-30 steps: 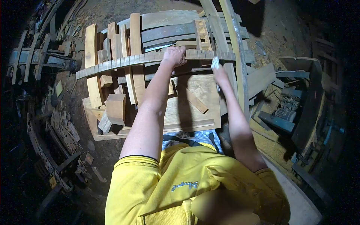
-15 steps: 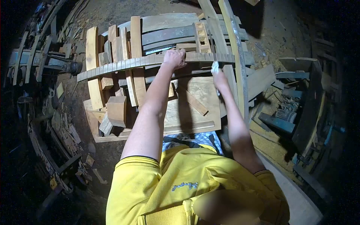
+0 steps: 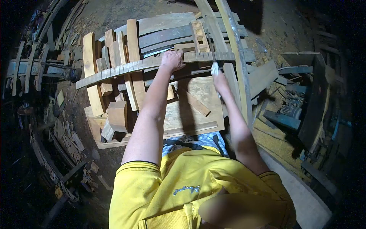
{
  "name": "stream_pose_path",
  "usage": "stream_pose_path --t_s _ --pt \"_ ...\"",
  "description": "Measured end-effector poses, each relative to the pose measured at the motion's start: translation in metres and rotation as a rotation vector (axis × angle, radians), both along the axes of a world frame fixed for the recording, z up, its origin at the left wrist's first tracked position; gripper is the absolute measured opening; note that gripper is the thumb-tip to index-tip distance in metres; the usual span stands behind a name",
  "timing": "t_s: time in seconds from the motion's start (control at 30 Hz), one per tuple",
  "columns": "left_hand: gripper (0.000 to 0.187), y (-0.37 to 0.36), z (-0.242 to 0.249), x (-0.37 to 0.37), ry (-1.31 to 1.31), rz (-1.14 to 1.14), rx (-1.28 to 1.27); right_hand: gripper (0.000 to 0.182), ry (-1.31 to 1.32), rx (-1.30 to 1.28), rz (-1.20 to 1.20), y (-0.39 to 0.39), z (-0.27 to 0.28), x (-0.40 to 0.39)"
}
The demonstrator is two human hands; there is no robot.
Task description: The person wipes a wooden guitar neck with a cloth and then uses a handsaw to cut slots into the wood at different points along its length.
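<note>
A long, slightly curved wooden strip (image 3: 126,66) with evenly spaced cuts across it lies over several boards. My left hand (image 3: 172,60) is closed over its middle, fingers curled round the far edge. Near the strip's right end, my right hand (image 3: 220,82) is closed on the pale, wrapped handle of what looks like a hand saw (image 3: 215,68). Its thin dark blade points away from me across the strip; most of its detail is too fine to make out. Under my arms is a plywood board (image 3: 198,86) with a loose wooden slat (image 3: 196,103) on it.
A wooden block (image 3: 117,116) sits at the board's left. Upright planks (image 3: 94,72) lean further left. A long beam (image 3: 238,57) runs past my right hand. On the right stands a machine with a motor (image 3: 291,110) amid sawdust. Scrap wood litters the left floor.
The view has shifted slightly, so the bench appears a little further left and up. My right hand has stayed by the strip's right end. My left hand keeps its hold.
</note>
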State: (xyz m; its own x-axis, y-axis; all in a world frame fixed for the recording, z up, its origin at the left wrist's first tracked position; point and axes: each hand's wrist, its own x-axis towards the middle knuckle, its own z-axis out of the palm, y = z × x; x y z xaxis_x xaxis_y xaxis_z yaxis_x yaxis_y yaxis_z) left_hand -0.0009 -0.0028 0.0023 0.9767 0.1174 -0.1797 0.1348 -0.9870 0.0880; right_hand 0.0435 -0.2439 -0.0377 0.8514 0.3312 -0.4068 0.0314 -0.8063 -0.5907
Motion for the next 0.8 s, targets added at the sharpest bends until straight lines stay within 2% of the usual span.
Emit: stream_pose_path --t_s 0.1,0.23,0.3,0.37,0.5,0.6,0.7,0.8 --pt "0.053 0.003 -0.006 0.002 0.076 -0.017 -0.007 0.029 -0.005 -0.016 -0.072 -0.019 0.006 -0.035" --pt "0.056 0.001 -0.008 0.002 0.068 -0.016 0.062 0.033 0.014 -0.051 -0.032 0.007 0.015 0.001" --pt "0.047 0.002 -0.009 0.003 0.046 0.000 0.030 0.033 -0.008 -0.067 -0.016 0.022 0.019 0.020" --pt "0.046 0.003 -0.009 0.003 0.052 -0.004 0.016 0.034 -0.033 -0.088 0.002 0.025 0.021 0.022" --pt "0.044 0.000 0.000 0.003 0.062 0.025 -0.040 0.033 -0.010 -0.042 -0.041 0.004 0.027 -0.012" --pt "0.044 0.000 -0.004 0.003 0.047 0.020 -0.019 0.034 0.030 -0.106 -0.073 -0.007 0.030 -0.027" --pt "0.044 0.000 -0.007 0.003 0.030 0.008 -0.008 0.034 0.025 -0.066 -0.039 0.009 0.025 0.002" --pt "0.052 0.002 -0.005 0.003 0.078 0.008 0.019 0.034 -0.012 -0.056 0.015 0.024 0.031 0.020"
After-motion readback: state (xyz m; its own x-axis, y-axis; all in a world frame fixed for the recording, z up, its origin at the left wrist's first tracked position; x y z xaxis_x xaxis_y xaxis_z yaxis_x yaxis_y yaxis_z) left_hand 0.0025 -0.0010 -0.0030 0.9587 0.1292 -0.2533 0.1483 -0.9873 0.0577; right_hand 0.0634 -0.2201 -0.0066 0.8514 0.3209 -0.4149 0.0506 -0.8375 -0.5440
